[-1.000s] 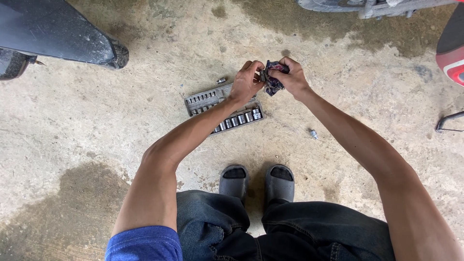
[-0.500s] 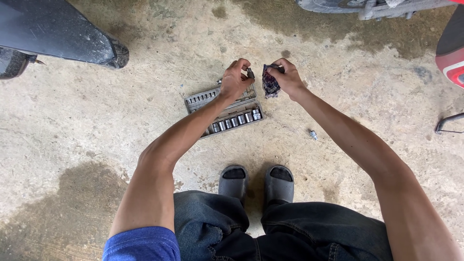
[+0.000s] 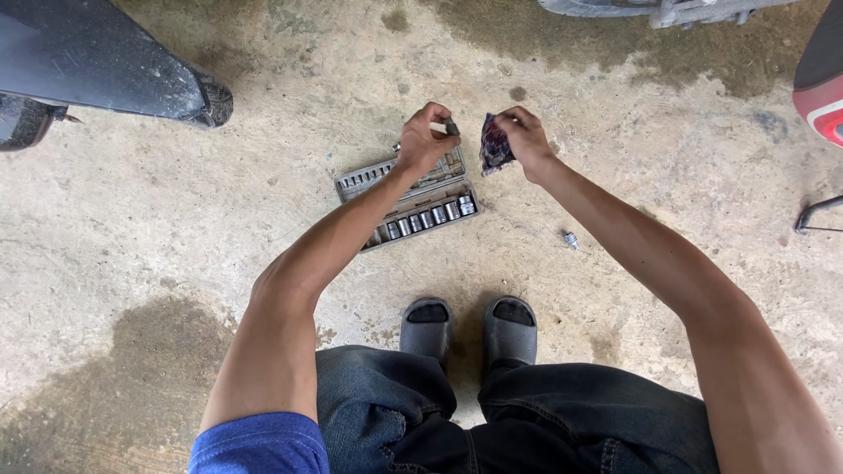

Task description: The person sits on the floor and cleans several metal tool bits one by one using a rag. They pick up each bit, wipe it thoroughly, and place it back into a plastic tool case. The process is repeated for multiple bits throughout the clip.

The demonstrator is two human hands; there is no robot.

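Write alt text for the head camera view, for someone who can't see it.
A person's left hand pinches a small metal part while the right hand holds a dark rag, above an open socket set on a stained concrete floor.

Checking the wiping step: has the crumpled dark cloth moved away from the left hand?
Yes. The crumpled dark cloth moved right, clear of the grey socket tray; left hand stays above it.

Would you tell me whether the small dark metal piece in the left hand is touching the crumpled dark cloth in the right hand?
Apart. The head view shows bare concrete floor between the small dark metal piece and the crumpled dark cloth.
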